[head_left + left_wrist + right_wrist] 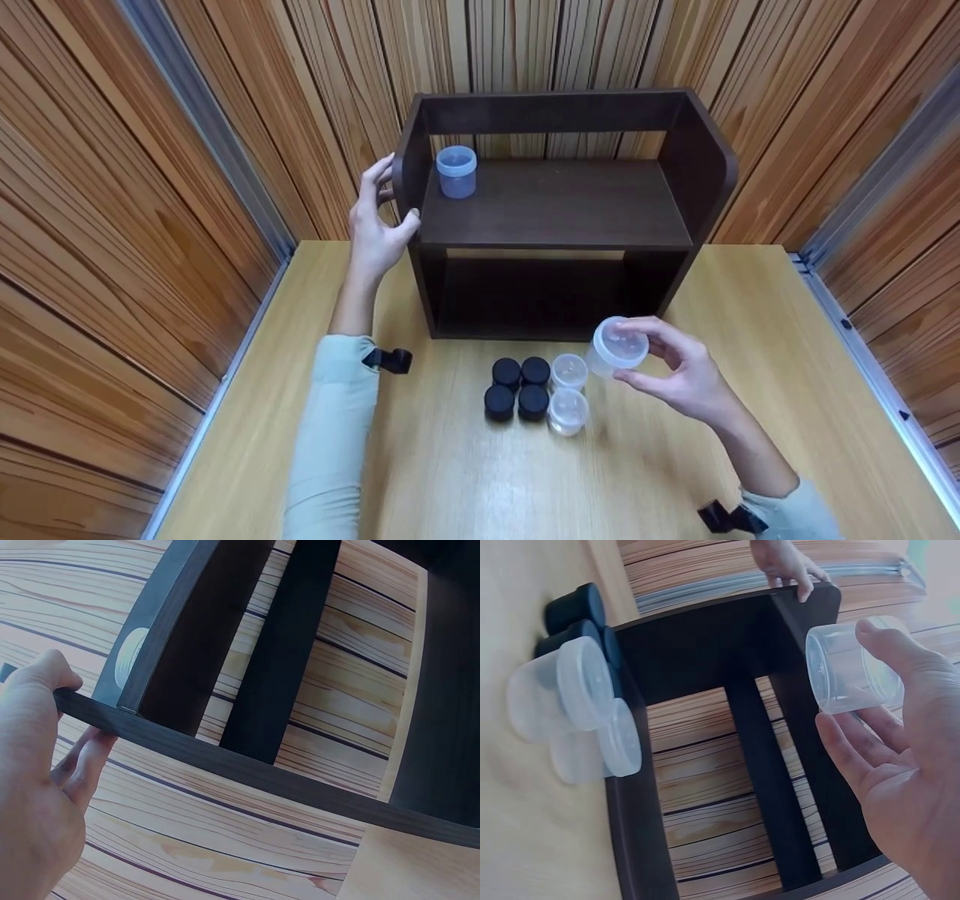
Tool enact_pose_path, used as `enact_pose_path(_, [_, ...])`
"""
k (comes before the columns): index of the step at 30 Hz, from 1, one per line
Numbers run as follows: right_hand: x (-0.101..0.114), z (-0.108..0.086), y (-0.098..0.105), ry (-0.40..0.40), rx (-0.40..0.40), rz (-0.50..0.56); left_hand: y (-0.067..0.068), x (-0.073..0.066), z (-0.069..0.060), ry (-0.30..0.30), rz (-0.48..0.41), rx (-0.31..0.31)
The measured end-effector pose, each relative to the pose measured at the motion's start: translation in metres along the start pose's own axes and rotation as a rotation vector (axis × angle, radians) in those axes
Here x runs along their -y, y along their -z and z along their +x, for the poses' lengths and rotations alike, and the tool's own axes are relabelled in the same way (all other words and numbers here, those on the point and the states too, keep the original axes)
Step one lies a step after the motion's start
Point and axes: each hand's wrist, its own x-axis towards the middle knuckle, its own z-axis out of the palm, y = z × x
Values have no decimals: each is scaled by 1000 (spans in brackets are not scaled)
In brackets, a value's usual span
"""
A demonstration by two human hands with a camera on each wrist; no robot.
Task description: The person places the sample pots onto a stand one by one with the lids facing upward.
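Between the thumb and fingers of my right hand [686, 371] is a clear plastic jar [619, 345], lifted off the table in front of the shelf's lower right. The right wrist view shows the same jar [851, 664] pinched at its sides. My left hand [377, 232] grips the left side panel of a dark brown two-tier shelf [555, 202]; in the left wrist view its thumb and fingers lie on either side of the panel edge [225, 757]. Another translucent jar [457, 172] stands at the left of the upper tier.
In front of the shelf, several small black-topped jars [517, 388] stand grouped on the wooden table [442, 480]. Two clear jars [568, 409] stand right beside them. Wood-patterned walls [172, 150] enclose the back and both sides, with metal rails [870, 337] along the table edges.
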Motion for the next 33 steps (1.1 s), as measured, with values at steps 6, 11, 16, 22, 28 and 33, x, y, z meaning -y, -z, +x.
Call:
enact_pose_path(6, [6,5,2,0,2,-29,0,0,0,3,0,2])
enact_pose_path(11, [8,11,2,10,6,-42,1,-1,0,9,1,0])
enact_pose_path(16, [9,18,3,18,5,-42,1,-1,-1,13,-16,2])
enact_pose_path(22, [11,29,4,-2,6,-79,0,-1,-1,22,-34,-8])
enact_pose_path(28, [16,42,6,-27,6,-94,0,-1,-1,26,-34,-6])
enact_pose_path(33, [17,54,5,23,14,-55,0,-1,-1,17,-21,-3])
